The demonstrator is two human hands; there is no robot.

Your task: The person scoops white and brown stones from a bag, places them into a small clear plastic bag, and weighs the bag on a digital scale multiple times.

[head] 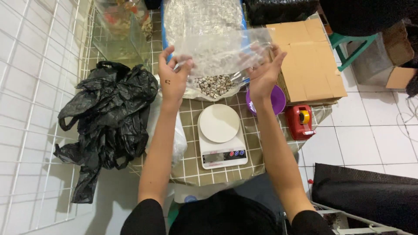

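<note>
Fingers of left hand and right hand grip clear bag above checked tablecloth, white floor tiles.

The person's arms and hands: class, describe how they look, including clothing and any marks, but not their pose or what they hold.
Both forearms are bare from above the elbow down, with black short sleeves showing at the upper arms. The left hand carries a small dark mark on its back, like a tiny tattoo or pen mark. The right hand shows no mark. No gloves, rings, watch or bracelets can be seen on either one.

Both hands raised, fingers spread apart
</note>
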